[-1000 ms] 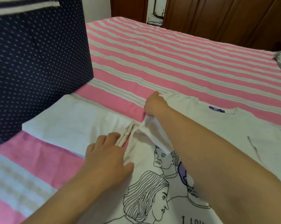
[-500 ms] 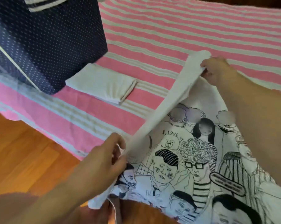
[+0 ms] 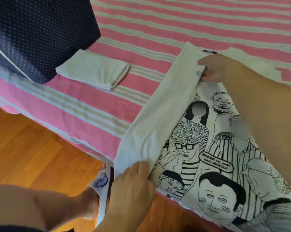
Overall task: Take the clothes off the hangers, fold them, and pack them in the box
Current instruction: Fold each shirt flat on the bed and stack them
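Note:
A white T-shirt (image 3: 200, 164) printed with black line-drawn faces lies on the pink striped bed, its left side folded over as a plain white strip (image 3: 159, 104). My right hand (image 3: 221, 67) pinches the far end of that strip near the collar. My left hand (image 3: 133, 183) grips its near end at the bed's edge. A folded white garment (image 3: 93, 69) lies to the left. Behind it stands the navy dotted fabric box (image 3: 39, 34).
The pink and beige striped bedspread (image 3: 175, 22) stretches away behind the shirt. Its near edge runs diagonally, with orange wooden floor (image 3: 32, 148) below. My knee (image 3: 24, 206) and a white slipper with a blue print (image 3: 102, 180) show at lower left.
Both hands took the shirt's left side, lifted it and laid it rightward over the print as a flat strip. My view dropped toward the bed's edge and floor.

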